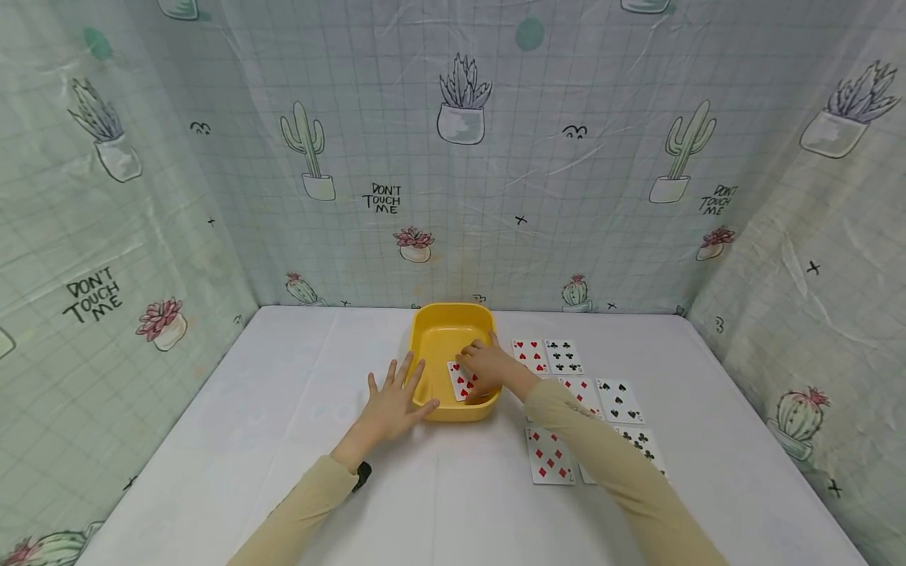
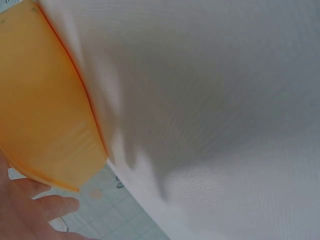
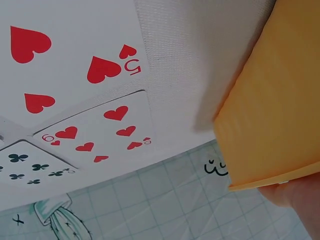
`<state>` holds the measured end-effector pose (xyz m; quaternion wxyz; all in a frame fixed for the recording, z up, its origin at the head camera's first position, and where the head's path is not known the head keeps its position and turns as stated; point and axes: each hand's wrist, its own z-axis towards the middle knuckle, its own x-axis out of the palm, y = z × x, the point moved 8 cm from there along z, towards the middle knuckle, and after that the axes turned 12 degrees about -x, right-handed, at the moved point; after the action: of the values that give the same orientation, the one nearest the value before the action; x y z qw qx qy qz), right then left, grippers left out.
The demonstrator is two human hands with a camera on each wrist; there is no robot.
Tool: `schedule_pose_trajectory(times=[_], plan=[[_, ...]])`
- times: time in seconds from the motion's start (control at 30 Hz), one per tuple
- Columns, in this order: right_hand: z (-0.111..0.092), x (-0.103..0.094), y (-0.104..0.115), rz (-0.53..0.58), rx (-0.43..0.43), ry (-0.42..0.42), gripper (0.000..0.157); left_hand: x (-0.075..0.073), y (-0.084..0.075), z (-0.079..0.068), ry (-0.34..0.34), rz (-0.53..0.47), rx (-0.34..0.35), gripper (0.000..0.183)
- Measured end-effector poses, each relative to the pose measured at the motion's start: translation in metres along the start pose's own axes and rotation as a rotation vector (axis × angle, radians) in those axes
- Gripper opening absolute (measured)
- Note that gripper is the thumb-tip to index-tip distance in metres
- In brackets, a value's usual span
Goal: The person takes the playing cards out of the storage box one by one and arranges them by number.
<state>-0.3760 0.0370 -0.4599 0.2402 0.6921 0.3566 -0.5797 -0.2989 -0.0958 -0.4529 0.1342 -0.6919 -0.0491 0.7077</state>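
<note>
A yellow tray (image 1: 453,414) with rounded corners stands on the white table, a playing card (image 1: 458,383) with red hearts in its lower part. My right hand (image 1: 488,368) reaches over the tray's right side, its fingers and thumb curled at the card's edges and covering part of it. In the right wrist view, only part of that hand shows beyond the rim. At the tray's left side my left hand (image 1: 391,407) spreads its fingers, the thumb by the front rim. The left wrist view shows some of its fingers (image 2: 57,206) beside the tray wall.
Right of the tray, several playing cards lie face up in rows, among them a six of hearts (image 3: 95,131), a five of hearts (image 3: 65,50), a black club card (image 1: 564,358), a spade card (image 1: 619,401) and a diamond card (image 1: 550,456). My right forearm covers some. Patterned cloth surrounds the table.
</note>
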Motion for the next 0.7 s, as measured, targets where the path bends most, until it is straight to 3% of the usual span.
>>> schedule_pose_trajectory(times=[0.7], plan=[[0.0059,-0.0019,-0.0024,0.057,0.031,0.042,0.083,0.0019,0.0002,0.0018,-0.02,-0.001,0.008,0.079]])
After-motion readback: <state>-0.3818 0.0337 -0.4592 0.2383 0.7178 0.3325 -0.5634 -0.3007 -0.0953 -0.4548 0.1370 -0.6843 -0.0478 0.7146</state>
